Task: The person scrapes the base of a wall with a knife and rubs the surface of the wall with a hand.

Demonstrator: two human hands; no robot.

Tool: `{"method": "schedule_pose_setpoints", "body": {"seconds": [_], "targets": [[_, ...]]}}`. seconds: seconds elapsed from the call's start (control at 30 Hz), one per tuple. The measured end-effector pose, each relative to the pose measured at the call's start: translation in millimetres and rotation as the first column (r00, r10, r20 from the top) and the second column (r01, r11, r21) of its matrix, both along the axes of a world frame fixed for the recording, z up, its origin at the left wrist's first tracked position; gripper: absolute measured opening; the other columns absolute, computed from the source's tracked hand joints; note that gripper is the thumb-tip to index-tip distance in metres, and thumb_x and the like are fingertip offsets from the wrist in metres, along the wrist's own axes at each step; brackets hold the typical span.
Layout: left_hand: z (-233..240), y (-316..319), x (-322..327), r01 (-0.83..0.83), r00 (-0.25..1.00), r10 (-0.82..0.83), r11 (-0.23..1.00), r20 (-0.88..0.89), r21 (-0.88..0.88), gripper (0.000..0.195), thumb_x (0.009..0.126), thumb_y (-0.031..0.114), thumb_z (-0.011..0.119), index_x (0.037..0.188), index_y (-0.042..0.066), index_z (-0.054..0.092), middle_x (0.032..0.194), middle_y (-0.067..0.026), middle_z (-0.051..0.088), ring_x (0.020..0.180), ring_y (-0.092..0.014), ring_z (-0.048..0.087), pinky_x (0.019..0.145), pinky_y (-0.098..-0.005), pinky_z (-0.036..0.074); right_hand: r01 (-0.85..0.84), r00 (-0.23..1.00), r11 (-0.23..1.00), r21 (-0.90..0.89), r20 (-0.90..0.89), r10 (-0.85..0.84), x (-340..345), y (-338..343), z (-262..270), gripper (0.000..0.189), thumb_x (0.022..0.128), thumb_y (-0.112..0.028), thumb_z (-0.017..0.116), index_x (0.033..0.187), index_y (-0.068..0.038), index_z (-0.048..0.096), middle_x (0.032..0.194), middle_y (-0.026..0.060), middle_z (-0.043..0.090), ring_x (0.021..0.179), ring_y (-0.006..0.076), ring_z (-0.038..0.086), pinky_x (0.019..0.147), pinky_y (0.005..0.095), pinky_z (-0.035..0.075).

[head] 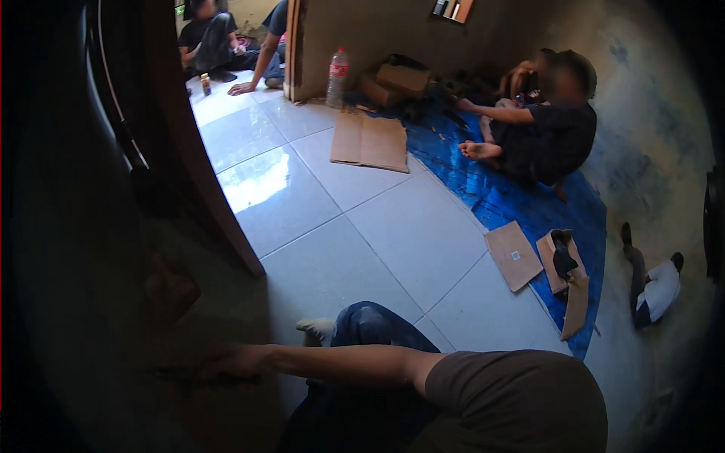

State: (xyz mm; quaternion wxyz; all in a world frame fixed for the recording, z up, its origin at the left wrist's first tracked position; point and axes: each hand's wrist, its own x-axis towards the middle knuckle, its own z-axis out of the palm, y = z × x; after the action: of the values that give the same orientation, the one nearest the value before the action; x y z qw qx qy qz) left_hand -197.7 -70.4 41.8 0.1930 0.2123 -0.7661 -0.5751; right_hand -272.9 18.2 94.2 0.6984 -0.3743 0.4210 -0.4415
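My right arm reaches left across the lower part of the head view, and my right hand (238, 362) is in deep shadow at lower left. A dark, elongated object (207, 375) lies at or under its fingers; its kind and the grip on it cannot be made out. My left hand is out of view. Beyond my forearm are my bent knee in blue jeans (368, 325) and a light-coloured foot covering (317, 327). A dim brownish object (173, 289) is on the shadowed floor above my hand.
A dark door edge (226, 226) stands at left. On the tiles lie flat cardboard (368, 141) and a plastic bottle (338, 79). A person sits on a blue tarp (510, 209) near an open cardboard box (558, 255); others sit behind and through the doorway.
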Motion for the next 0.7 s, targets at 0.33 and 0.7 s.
{"method": "schedule_pose_setpoints", "body": {"seconds": [0.33,0.7], "targets": [[-13.9,7.9,-28.7,0.061,0.998,-0.061,0.997,-0.006,0.043,0.046,0.077,0.019,0.071,0.115,0.001,0.053,0.101,-0.0069,0.055,0.094,-0.019,0.052,0.086,-0.0316,0.042,0.052,0.993,0.999,-0.013,0.110,-0.050,1.8,-3.4,-8.1,0.032,0.089,-0.029,0.055,0.117,-0.013,0.059,0.072,-0.0007,0.057,0.045,0.0059,0.046,0.036,0.0222,0.037],[-29.5,10.9,-35.6,0.064,0.998,-0.063,0.994,-0.003,0.087,0.043,0.078,0.020,0.070,0.114,0.001,0.053,0.100,-0.0067,0.055,0.093,-0.019,0.052,0.085,-0.0312,0.043,0.064,0.988,0.998,-0.014,0.143,-0.061,3.2,-1.5,-4.5,0.033,0.088,-0.028,0.056,0.117,-0.013,0.059,0.068,-0.0008,0.057,0.042,0.0066,0.046,0.034,0.0232,0.037]]}}
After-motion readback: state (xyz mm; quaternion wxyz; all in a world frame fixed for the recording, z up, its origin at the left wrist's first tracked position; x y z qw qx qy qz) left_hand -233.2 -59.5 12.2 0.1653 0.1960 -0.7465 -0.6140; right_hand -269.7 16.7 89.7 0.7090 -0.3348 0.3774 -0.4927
